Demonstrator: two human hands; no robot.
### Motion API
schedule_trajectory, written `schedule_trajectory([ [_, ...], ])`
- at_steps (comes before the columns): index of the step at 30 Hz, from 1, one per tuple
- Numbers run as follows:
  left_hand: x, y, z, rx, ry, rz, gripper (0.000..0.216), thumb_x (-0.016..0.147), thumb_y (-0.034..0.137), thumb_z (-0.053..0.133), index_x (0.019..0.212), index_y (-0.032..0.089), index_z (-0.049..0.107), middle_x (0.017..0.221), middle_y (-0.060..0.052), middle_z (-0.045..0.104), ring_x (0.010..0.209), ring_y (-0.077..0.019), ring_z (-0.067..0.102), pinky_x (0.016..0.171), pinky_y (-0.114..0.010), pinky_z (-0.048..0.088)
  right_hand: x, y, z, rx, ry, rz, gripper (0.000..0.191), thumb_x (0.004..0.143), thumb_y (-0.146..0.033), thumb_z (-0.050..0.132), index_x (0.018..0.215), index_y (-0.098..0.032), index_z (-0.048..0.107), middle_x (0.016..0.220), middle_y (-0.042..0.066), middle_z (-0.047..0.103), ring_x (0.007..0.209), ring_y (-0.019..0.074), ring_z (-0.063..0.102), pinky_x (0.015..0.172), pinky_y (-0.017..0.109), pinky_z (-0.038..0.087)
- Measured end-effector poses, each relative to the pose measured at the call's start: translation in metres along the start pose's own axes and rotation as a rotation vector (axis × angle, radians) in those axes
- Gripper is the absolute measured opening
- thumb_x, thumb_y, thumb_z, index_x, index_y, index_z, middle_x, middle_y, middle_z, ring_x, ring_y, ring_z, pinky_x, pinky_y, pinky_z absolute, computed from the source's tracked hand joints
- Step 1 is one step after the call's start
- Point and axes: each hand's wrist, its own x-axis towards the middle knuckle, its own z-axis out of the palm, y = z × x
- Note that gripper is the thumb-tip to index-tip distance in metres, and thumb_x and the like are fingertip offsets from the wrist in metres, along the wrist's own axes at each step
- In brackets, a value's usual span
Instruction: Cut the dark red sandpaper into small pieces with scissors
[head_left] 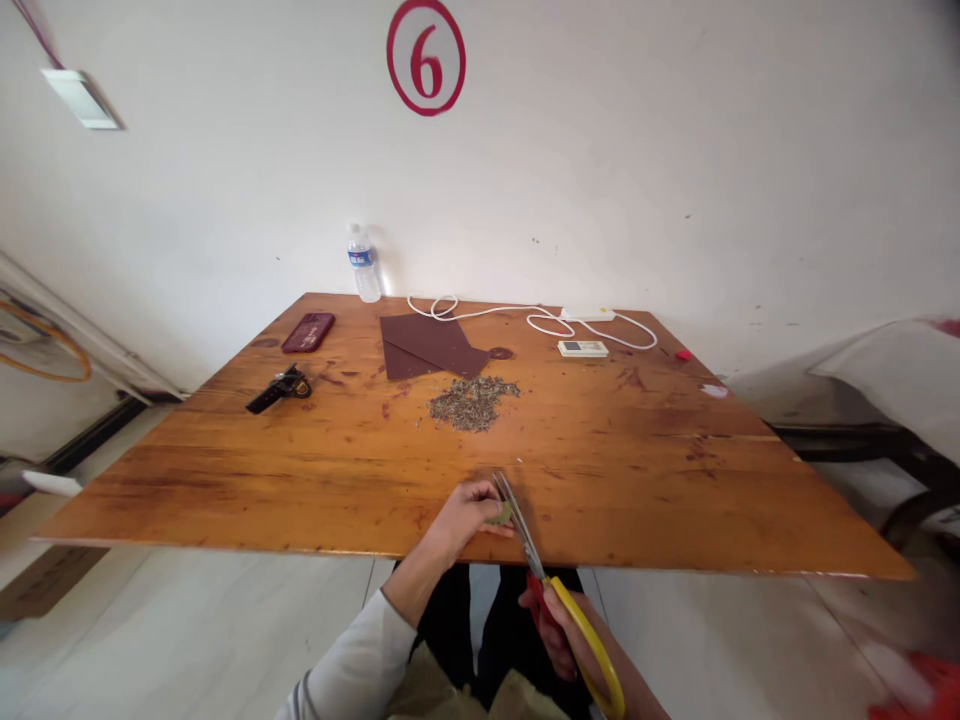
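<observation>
Near the table's front edge, my left hand [466, 518] pinches a small flat olive-green piece [501, 514], perhaps a leaf; its kind is hard to make out. My right hand [553, 632] grips a pair of scissors [528, 541] with one yellow and one red handle. The blades point up and away from me, slightly parted, and lie right beside the green piece. Whether they touch it I cannot tell. Beyond my hands, a loose pile of small grey-brown dry bits [474, 404] lies on the wooden table [645, 480].
Dark brown sheets [424, 345] lie behind the pile. At the back stand a water bottle [363, 265] and a white power strip [587, 314] with its cord. A red phone [308, 333] and a black strapped object [279, 390] lie left, a small white device [583, 349] right.
</observation>
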Motion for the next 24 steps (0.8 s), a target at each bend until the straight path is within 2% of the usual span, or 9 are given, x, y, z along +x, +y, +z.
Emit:
schedule_trajectory([
  [4, -0.001, 0.001, 0.000, -0.014, -0.007, 0.016, 0.037, 0.054, 0.036, 0.086, 0.058, 0.015, 0.057, 0.061, 0.000, 0.057, 0.062, -0.0154, 0.062, 0.067, -0.036, 0.059, 0.002, 0.001, -0.003, -0.008, 0.008, 0.018, 0.075, 0.056, -0.086, 0.069, 0.085, -0.017, 0.063, 0.042, -0.015, 0.034, 0.033, 0.0023, 0.022, 0.032, 0.017, 0.015],
  [9, -0.002, 0.002, 0.001, -0.025, -0.007, 0.027, 0.035, 0.053, 0.035, 0.085, 0.057, 0.015, 0.056, 0.063, -0.001, 0.059, 0.062, -0.0160, 0.062, 0.068, -0.037, 0.059, 0.006, 0.005, -0.006, -0.023, 0.024, 0.028, 0.067, 0.060, -0.081, 0.071, 0.080, -0.018, 0.062, 0.037, -0.015, 0.029, 0.030, 0.0030, 0.020, 0.029, 0.017, 0.012],
  [16, -0.001, 0.001, 0.001, -0.052, 0.015, 0.010, 0.035, 0.053, 0.035, 0.085, 0.060, 0.015, 0.057, 0.063, -0.001, 0.060, 0.062, -0.0182, 0.066, 0.068, -0.037, 0.059, 0.000, -0.002, 0.000, -0.012, 0.007, -0.061, 0.086, 0.051, -0.093, 0.064, 0.086, -0.014, 0.065, 0.047, -0.012, 0.041, 0.036, 0.0026, 0.027, 0.035, 0.018, 0.018],
  [24, 0.001, -0.001, 0.001, -0.020, 0.027, 0.021, 0.035, 0.053, 0.035, 0.086, 0.060, 0.015, 0.058, 0.063, 0.000, 0.059, 0.062, -0.0163, 0.065, 0.067, -0.035, 0.060, -0.003, -0.012, 0.004, -0.074, 0.003, -0.016, 0.087, 0.048, -0.093, 0.064, 0.086, -0.014, 0.063, 0.044, -0.012, 0.038, 0.035, 0.0031, 0.026, 0.036, 0.020, 0.017],
])
